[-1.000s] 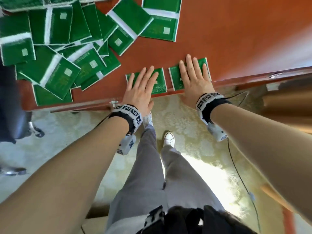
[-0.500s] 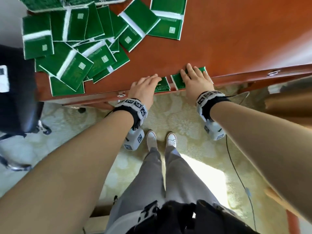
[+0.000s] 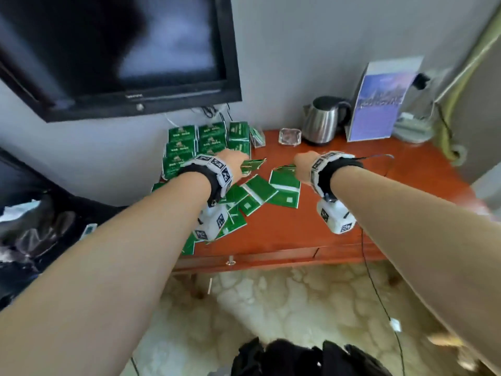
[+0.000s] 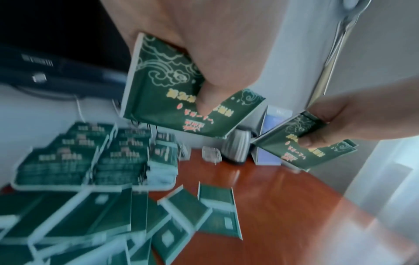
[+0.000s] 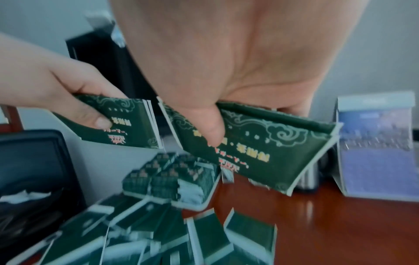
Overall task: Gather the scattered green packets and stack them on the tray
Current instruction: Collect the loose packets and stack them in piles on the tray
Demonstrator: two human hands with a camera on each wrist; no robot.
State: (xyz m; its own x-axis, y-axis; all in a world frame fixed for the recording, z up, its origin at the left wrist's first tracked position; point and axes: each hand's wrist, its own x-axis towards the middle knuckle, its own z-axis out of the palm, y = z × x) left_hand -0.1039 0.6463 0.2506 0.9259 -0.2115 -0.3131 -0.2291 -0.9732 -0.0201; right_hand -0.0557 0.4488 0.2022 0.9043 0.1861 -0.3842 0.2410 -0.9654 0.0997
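Observation:
Each hand pinches one green packet above the red-brown table [image 3: 352, 207]. My left hand [image 3: 240, 162] holds its packet [image 4: 172, 93] between thumb and fingers, in front of the tray. My right hand [image 3: 299, 166] grips a second packet [image 5: 260, 152] a little to the right. The two held packets are almost side by side. The white tray [image 4: 68, 187] stands at the back left against the wall, with stacked green packets [image 3: 195, 142] in rows. Several loose packets [image 3: 260, 191] lie scattered and overlapping on the table below and left of the hands.
A steel kettle [image 3: 322, 120], a glass ashtray [image 3: 290, 137] and an upright leaflet stand [image 3: 379, 104] line the table's back right. A black screen [image 3: 122, 50] hangs on the wall above the tray. A dark chair [image 3: 40, 213] is left of the table.
Both hands lay flat on two packets and dragged them to the table's front edge. Now each hand holds one packet lifted over the table near the tray. The head view has tilted up.

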